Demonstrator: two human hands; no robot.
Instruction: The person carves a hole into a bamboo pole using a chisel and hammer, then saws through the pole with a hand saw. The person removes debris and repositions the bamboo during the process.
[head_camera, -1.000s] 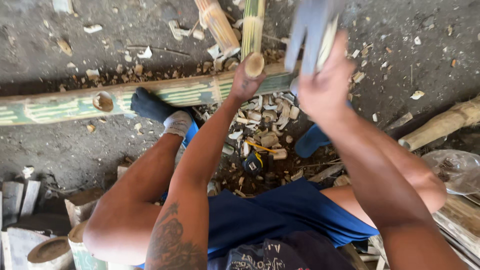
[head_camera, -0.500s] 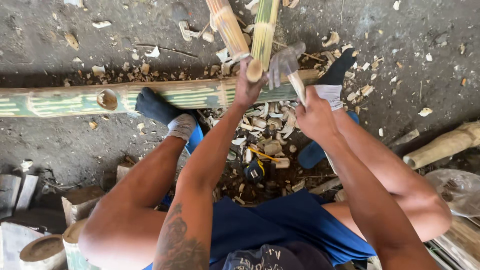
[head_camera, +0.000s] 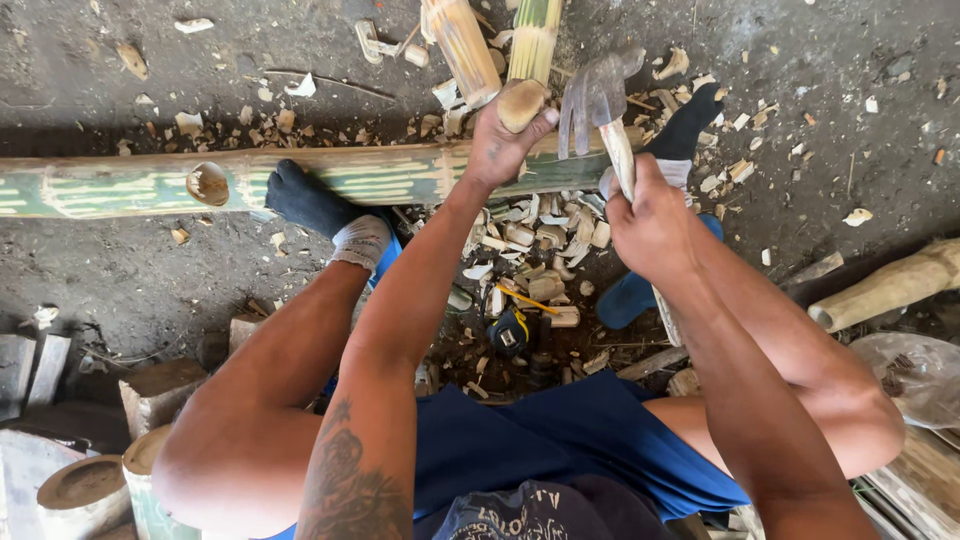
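Now your left hand (head_camera: 500, 145) grips the wooden-handled chisel (head_camera: 522, 103) on the long green bamboo pole (head_camera: 380, 172); your right hand (head_camera: 650, 215) clenches the steel claw hammer (head_camera: 598, 95). Pale chips (head_camera: 530, 235) pile up, cutting unfinished.

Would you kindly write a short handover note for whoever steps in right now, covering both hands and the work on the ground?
Left hand: closed around the wooden handle of a chisel, held against the long green bamboo pole.
Right hand: gripping a claw hammer by the handle, its head raised beside the chisel top.
Pole lies across the ground, pinned by both socked feet; the left foot rests on it.
Done: one round hole already cut in the pole; many chips lie below the work spot.
Left: the cut at the chisel looks unfinished; its depth is hidden by the hand.
A tape measure lies between the legs.
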